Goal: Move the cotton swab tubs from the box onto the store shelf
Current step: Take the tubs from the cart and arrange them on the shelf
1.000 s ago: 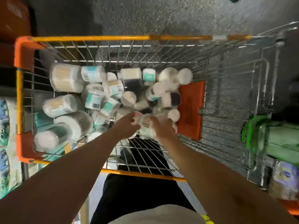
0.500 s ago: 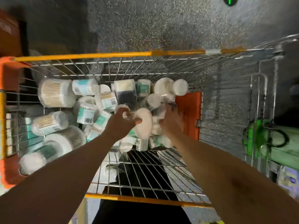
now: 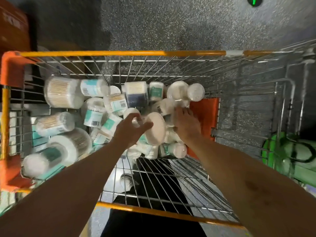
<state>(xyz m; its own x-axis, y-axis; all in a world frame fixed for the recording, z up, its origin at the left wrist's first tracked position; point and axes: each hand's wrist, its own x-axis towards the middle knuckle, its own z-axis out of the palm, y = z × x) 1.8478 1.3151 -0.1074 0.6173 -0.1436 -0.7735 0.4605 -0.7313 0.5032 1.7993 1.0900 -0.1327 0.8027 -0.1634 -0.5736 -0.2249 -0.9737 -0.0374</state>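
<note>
1. In the cart's (image 3: 109, 53) near middle, the left hand (image 3: 131, 132) now grips a white-lidded tub (image 3: 155, 129) — fingers curled round it.
2. At one o'clock, the right hand (image 3: 186, 124) has reached deeper, its fingers (image 3: 177, 112) spread loose on the heaped tubs (image 3: 93, 115) — so probably a second pick; none shelved yet.

One view only, head-worn and wide-angle. It looks steeply down, almost straight, into a wire cart (image 3: 109, 53) from just behind its near rim. The far rim runs across the upper third. Both forearms reach in from the bottom corners and meet mid-frame, left hand (image 3: 127, 132) beside right hand (image 3: 186, 127), so the lens sits close above, within arm's reach of the tubs (image 3: 63, 92). Speckled floor (image 3: 171, 28) fills the top of the frame beyond the cart. Straight bars bow toward the edges, and the corners are blurred.
</note>
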